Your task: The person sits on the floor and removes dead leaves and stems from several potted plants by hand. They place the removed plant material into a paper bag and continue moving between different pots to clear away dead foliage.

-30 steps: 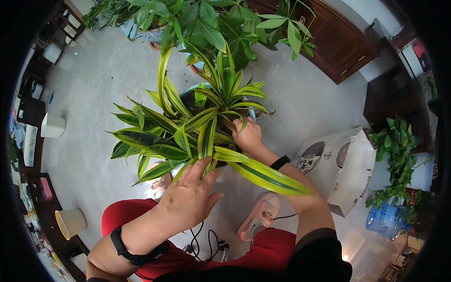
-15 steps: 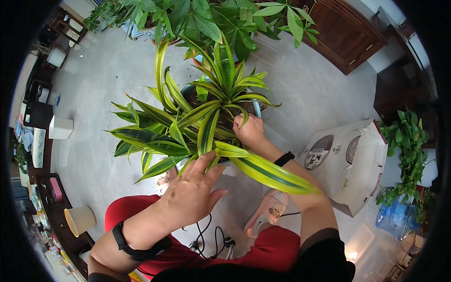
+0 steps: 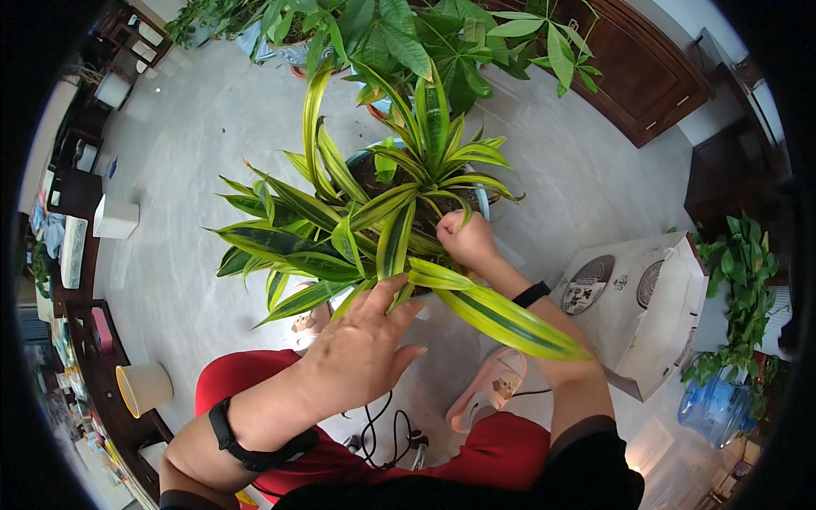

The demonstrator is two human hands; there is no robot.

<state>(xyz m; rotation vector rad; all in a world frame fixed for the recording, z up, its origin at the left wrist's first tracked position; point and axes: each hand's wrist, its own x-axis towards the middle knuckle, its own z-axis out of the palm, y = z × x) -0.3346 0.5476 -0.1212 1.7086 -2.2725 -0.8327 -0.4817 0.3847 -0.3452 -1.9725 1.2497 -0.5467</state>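
Smooth grey floor [image 3: 191, 161] spreads through the room, with a brown cabinet [image 3: 633, 76] at the far right and leafy plants [image 3: 399, 38] along the far edge. The striped plant [image 3: 393, 242] sits in a pale blue pot [image 3: 485, 202] before the person. Leftward, the floor stretches wide to a white bin [image 3: 116, 218]; rightward, a narrower strip parts pot from carton [image 3: 616, 336], which bears dark round prints. The left hand's [image 3: 361, 344] grip is loose, fingers parted at the near leaves; the right hand [image 3: 467, 240] curls by the soil, its hold hidden from me.
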